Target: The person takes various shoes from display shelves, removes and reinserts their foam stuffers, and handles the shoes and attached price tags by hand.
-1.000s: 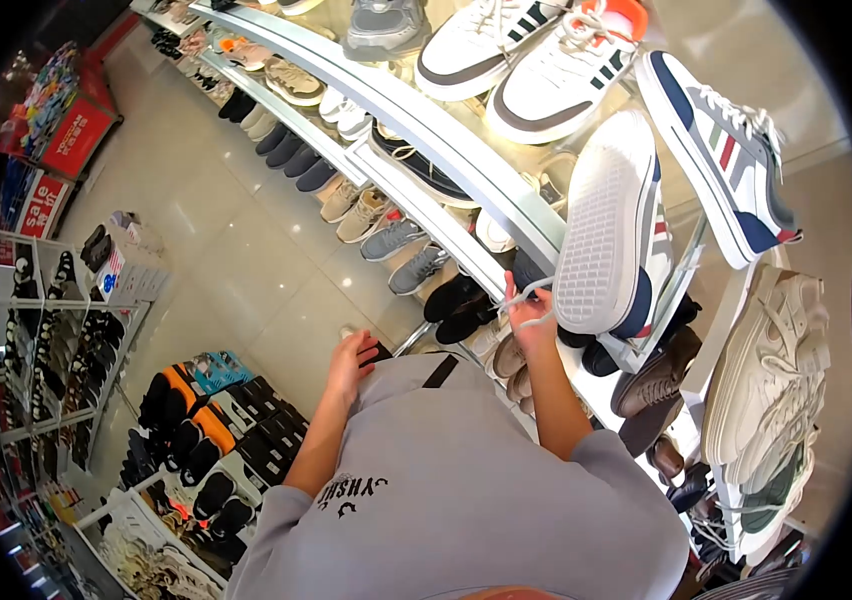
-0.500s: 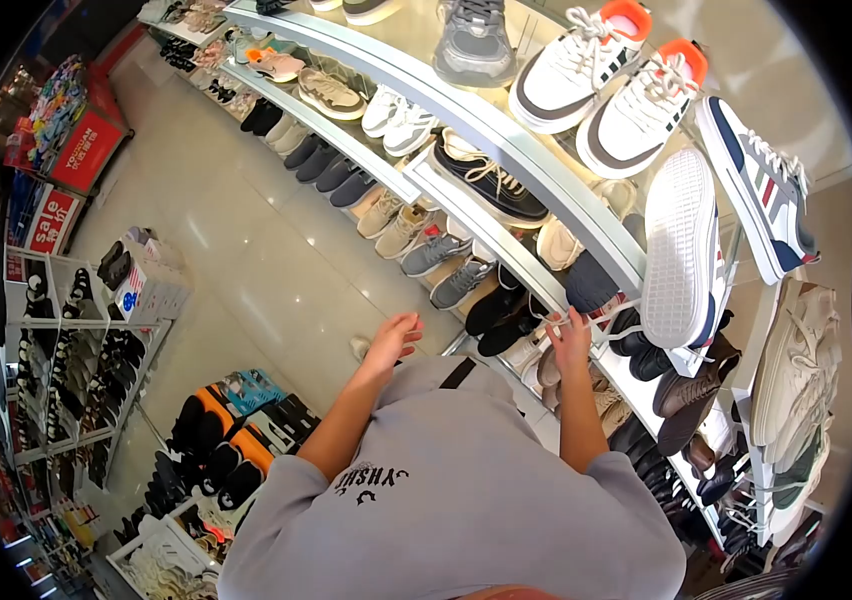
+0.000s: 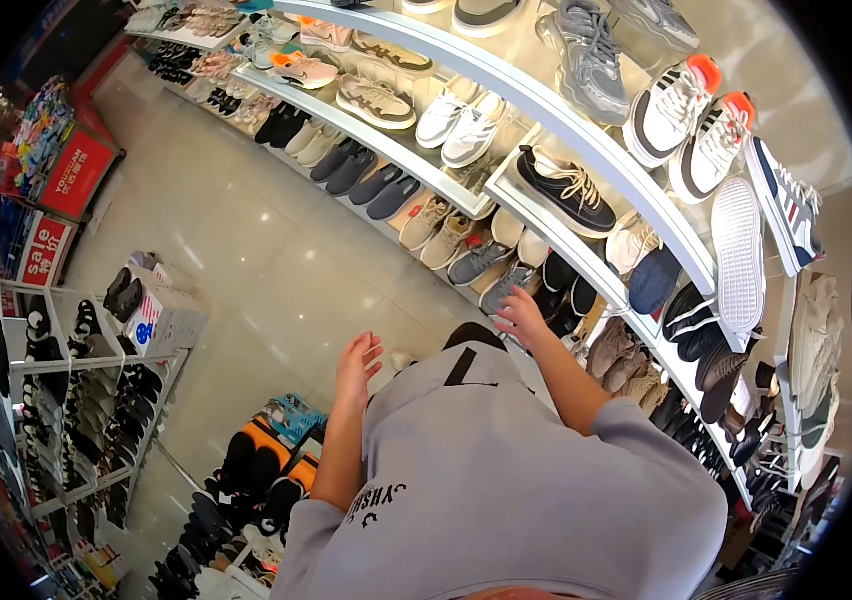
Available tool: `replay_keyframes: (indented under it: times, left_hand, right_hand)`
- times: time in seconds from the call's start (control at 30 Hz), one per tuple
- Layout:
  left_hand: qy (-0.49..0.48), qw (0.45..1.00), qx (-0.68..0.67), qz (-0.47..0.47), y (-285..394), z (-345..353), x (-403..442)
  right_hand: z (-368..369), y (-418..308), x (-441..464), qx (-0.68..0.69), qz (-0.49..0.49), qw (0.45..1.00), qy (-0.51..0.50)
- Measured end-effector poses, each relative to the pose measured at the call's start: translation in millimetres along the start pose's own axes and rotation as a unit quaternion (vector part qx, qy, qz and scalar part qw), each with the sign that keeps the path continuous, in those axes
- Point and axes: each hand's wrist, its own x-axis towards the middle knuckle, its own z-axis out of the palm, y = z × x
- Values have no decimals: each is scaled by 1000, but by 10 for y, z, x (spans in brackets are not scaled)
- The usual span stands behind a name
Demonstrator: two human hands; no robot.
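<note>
My left hand point(image 3: 357, 366) hangs over the tiled floor, fingers apart and holding nothing. On the other side of my body, my right hand point(image 3: 523, 317) is also empty with its fingers spread, in front of the lower shelf and nearest to a grey sneaker point(image 3: 506, 287). Further right, a dark blue shoe point(image 3: 654, 280) sits at the end of the middle shelf. Above it, a white-soled shoe point(image 3: 739, 255) shows its underside beside a white and blue sneaker point(image 3: 784, 205). A black sneaker with beige laces point(image 3: 560, 193) rests on the middle shelf.
Curved shelving point(image 3: 506, 65) with rows of shoes runs from upper left to right. At left are a shoe rack point(image 3: 86, 365), a white box point(image 3: 171, 315), a red sale sign point(image 3: 46, 250) and a red bin point(image 3: 80, 172). Black shoes and an orange box point(image 3: 266, 436) are at lower left.
The view has shifted along the shelves, which now show more of their left part. My right hand has come away from the grey laces near the white-soled shoe and its fingers have spread.
</note>
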Motion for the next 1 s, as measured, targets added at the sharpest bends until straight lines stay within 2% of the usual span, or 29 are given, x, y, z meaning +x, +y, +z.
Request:
replay_keyframes:
  times: [0.07,0.17,0.27,0.33,0.47,0.53,0.63,0.7,0.73,0.8,0.87,0.93,1.0]
  left_hand:
    - [22,1000,-12,13,127,-180,43]
    - [32,998,-48,36,273,-295,200]
    - [21,995,-87,46,412,-264,277]
    - [8,994,-103,41,474,-178,300]
    - [-74,996,-51,-21,671,-74,394]
    - [-80,997,4,-2,832,-77,563]
    - [-79,996,39,23,1093,-156,906]
    - [-79,992,75,57,1206,-290,1194]
    - [-65,993,80,58,1339,-338,1307]
    - [-36,994,87,56,1608,-421,1504]
    - [-19,995,84,41,1952,-435,1661]
    - [-5,996,85,29,2262,-424,1827]
    - [7,996,82,19,2512,-373,1977]
  right_hand:
    - [261,81,84,-84,24,991,-103]
    - [726,-135,-78,-235,101,952,-166]
    - [995,-296,123,-306,105,927,-188]
    - [1163,-447,325,-305,91,929,-187]
    - [1505,-863,890,-302,73,938,-153]
    - [1552,-1073,1426,-291,57,946,-134]
    - [1692,-1747,1928,-322,-15,945,-53]
    - [1717,-2230,2303,-335,-100,935,52]
    - [1501,-2309,2873,-376,-213,894,116]
    - [1519,-2680,2962,-459,-353,766,280]
    - [1701,-3035,2891,-507,-214,773,316]
    - [1628,-3091,3230,-577,-177,732,316]
    - [1578,-3054,3470,-521,-192,765,327]
